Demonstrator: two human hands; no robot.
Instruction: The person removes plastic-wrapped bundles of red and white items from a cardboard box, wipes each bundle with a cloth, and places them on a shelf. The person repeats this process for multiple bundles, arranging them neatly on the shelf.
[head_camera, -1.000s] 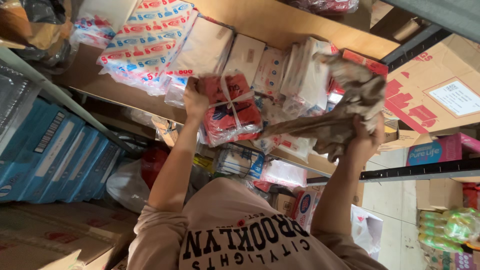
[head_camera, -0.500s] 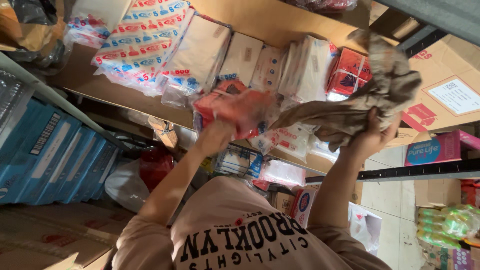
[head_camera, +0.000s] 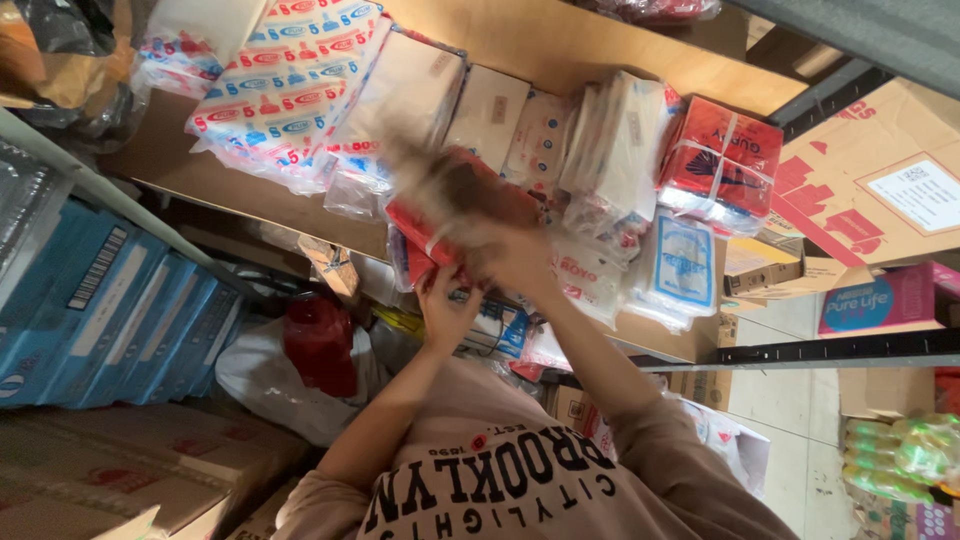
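The blurred soft plastic pack (head_camera: 440, 225) is red with white straps. Right of it, a strapped red box bundle (head_camera: 722, 155) bears dark print; left of it, a white wrapped pack (head_camera: 290, 85) shows red-and-blue ovals.

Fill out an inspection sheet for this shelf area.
Surface: wooden shelf board, crowded with packs.
Job's things: red pack, held off the shelf; a blurred brownish thing over it.
Clutter: white tissue packs, banded red box, red-and-blue printed bags.
Grippers: left hand grips the red pack from below; right hand is motion-blurred at the pack, grip unclear.
Cables: nothing seen.
Surroundings: blue cartons to the left, cardboard box to the right, red container below.
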